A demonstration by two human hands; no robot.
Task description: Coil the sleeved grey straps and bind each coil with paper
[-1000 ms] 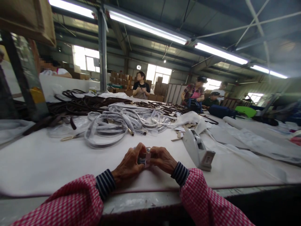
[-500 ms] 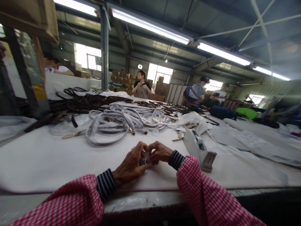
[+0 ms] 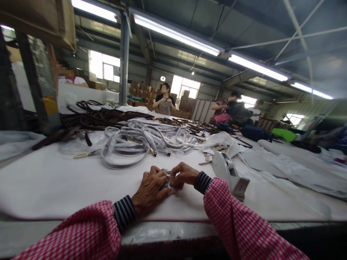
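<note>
My left hand (image 3: 151, 186) lies on the white table covering (image 3: 89, 191), its fingers curled over a small plastic-wrapped piece with a metal ring (image 3: 168, 173). Most of that piece is hidden beneath the fingers. Against its right side, my right hand (image 3: 182, 176) is closed in a pinch on a bit of clear plastic, partly hidden by the fingers. Just beyond both hands lie plastic-wrapped straps (image 3: 121, 165) with gold-coloured metal ends (image 3: 153, 152). To the right of my right wrist stands a grey tape dispenser (image 3: 230, 173).
Dark brown straps (image 3: 108, 117) are heaped along the far left. Paper scraps (image 3: 209, 157) and crumpled white plastic (image 3: 223, 139) lie behind the dispenser. A metal post (image 3: 40, 79) rises at left. Across the table a co-worker (image 3: 164, 101) stands; several other people are farther back.
My left hand has flattened and turned palm down over the piece, so the metal ring now shows. My right hand stays pinched beside it. The view has shifted slightly.
</note>
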